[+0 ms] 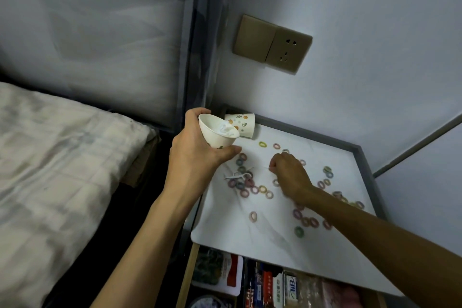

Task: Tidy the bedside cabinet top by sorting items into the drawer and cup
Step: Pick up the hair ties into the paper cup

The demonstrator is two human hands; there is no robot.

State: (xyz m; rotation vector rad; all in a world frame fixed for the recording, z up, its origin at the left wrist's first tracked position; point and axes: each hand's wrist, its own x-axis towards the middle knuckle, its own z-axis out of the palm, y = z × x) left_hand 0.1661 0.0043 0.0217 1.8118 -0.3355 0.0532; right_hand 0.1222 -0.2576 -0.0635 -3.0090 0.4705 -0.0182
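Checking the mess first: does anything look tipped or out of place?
Yes. The fruit-patterned paper cup lies on its side at the white cabinet top's back corner, and small coloured hair rings lie scattered across the top.

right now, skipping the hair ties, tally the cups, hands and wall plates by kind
paper cups: 2, the held cup and the cup on its side
hands: 2, left hand gripping the held cup, right hand pinching what looks like a floss pick
wall plates: 2, switch and socket
total: 6
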